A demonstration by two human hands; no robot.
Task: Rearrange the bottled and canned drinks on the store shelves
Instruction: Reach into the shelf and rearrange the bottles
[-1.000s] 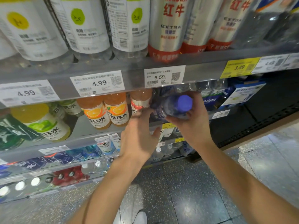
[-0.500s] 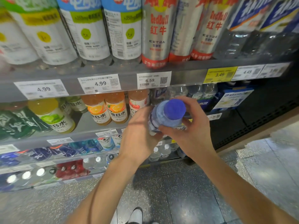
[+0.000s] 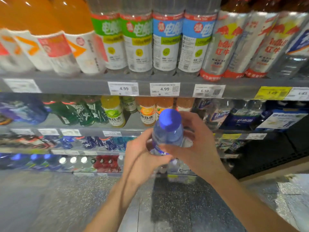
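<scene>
Blue-capped bottle [image 3: 168, 131] is being held upright in front of the shelving, clear of every shelf, with both hands wrapping it. Left of the grip, the left hand [image 3: 142, 156] is curling its fingers round the lower body, thumb [image 3: 163, 159] pressing across the front. Right of the grip, the right hand [image 3: 195, 146] is cupping the far side, fingers bent round the shoulder. Above the grip, green-labelled bottles [image 3: 123, 41], blue-labelled bottles [image 3: 182, 41] and silver Red Bull cans [image 3: 222, 47] are standing along the upper shelf edge [image 3: 80, 86], which is carrying price tags [image 3: 164, 89]. Just behind the cap, orange drink bottles [image 3: 147, 113] are standing on the middle shelf.
</scene>
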